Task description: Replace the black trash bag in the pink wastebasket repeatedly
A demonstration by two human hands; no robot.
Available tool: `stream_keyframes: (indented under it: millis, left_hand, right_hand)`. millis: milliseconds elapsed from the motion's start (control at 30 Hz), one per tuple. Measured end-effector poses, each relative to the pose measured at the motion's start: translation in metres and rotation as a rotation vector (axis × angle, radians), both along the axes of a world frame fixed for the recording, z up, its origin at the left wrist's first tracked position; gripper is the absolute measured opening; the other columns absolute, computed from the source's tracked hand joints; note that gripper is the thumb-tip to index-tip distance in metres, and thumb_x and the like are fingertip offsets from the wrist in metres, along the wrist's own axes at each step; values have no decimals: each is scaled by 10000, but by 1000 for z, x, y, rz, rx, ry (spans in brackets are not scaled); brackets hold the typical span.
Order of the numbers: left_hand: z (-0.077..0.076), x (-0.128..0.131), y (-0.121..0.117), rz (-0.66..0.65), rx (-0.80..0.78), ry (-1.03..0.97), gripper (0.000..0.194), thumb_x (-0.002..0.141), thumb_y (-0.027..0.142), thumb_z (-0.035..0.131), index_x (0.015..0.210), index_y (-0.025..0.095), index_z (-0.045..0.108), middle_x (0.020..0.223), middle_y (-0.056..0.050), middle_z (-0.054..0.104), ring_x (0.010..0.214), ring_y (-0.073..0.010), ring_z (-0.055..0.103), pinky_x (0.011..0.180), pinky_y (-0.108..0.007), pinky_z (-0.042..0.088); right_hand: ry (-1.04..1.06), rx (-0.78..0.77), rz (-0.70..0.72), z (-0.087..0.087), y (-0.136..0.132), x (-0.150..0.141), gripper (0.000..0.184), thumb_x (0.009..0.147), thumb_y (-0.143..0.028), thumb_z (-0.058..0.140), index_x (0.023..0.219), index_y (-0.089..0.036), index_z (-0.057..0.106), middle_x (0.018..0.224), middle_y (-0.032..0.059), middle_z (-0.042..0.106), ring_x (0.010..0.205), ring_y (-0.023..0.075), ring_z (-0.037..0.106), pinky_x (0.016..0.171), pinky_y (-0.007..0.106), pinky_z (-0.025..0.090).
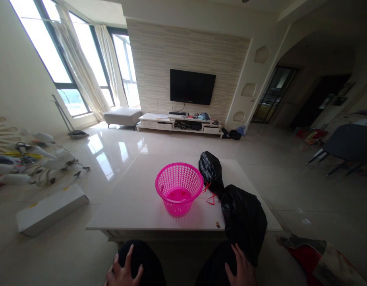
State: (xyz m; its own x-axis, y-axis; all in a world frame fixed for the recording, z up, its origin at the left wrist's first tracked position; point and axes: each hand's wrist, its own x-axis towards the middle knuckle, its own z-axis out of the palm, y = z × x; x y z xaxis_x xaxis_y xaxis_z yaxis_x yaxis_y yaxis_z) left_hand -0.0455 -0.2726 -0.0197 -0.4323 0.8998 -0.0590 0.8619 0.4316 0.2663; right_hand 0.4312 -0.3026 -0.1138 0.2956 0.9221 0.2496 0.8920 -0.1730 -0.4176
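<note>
My left hand [124,270] rests on my left knee with its fingers spread, holding nothing. Likewise spread, my right hand [240,268] lies on my right knee, just below a black plastic bag [244,216] that hangs over the front edge of the white table [126,210]. A bright pink plastic basket [179,198] with a lattice wall stands upright near the table's middle, beyond both hands. Behind and right of it sits a second black bag [211,169], with red drawstrings [211,198] trailing onto the tabletop. What the bags contain is hidden.
A small dark-and-yellow item [218,225] lies near the table's front edge. Left on the floor are a long white box [52,208] and a jumble of white equipment [43,159]. A red and grey bag [317,254] lies at right. A chair [350,143] stands farther right.
</note>
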Motion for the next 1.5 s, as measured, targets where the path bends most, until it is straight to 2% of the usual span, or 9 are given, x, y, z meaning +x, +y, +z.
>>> stream_keyframes:
  millis: [200, 567, 867, 1067, 1267, 1500]
  left_hand:
    - [3, 0, 0, -1, 6, -10, 815, 843, 585, 583, 1594, 288, 471, 1611, -220, 442, 1317, -447, 586, 1029, -623, 510]
    - [-9, -1, 1, -22, -50, 142, 729, 941, 514, 503, 1628, 277, 436, 1614, -215, 419, 1308, -398, 595, 1022, -549, 534]
    - [-21, -5, 0, -37, -30, 176, 698, 985, 526, 468, 1638, 283, 426, 1603, -218, 419, 1290, -379, 605, 984, -501, 546]
    - [-14, -4, 0, -23, -35, 126, 728, 944, 514, 512, 1629, 278, 437, 1624, -225, 404, 1294, -408, 600, 986, -541, 544]
    - [-3, -1, 1, -10, -26, 67, 809, 870, 552, 588, 1615, 267, 447, 1612, -221, 431, 1307, -423, 593, 1009, -578, 534]
    - [-4, -2, 1, -11, -13, 64, 751, 911, 522, 534, 1612, 264, 458, 1612, -233, 432, 1291, -426, 606, 1006, -574, 534]
  right_hand:
    - [1, -22, -9, 3, 0, -2, 638, 885, -551, 540, 1451, -272, 631, 1569, 84, 556, 1314, 409, 637, 1074, 614, 531]
    - [-43, -5, -10, 3, -1, -3, 640, 899, -549, 522, 1437, -231, 656, 1546, 100, 578, 1257, 384, 663, 1068, 584, 527]
    - [-132, 22, 7, -11, -1, 2, 613, 934, -533, 513, 1467, -253, 626, 1565, 81, 561, 1263, 364, 669, 1041, 562, 553]
    - [-130, 3, 3, -16, 0, 5, 616, 930, -534, 515, 1471, -263, 630, 1580, 73, 548, 1280, 366, 661, 1054, 562, 552]
    - [-122, 18, -1, -9, 0, 2, 606, 924, -530, 513, 1455, -264, 638, 1563, 79, 565, 1263, 368, 670, 1030, 564, 564]
    - [-89, -4, -12, -5, -1, -2, 621, 925, -536, 501, 1462, -253, 631, 1578, 83, 548, 1268, 368, 664, 1052, 575, 547]
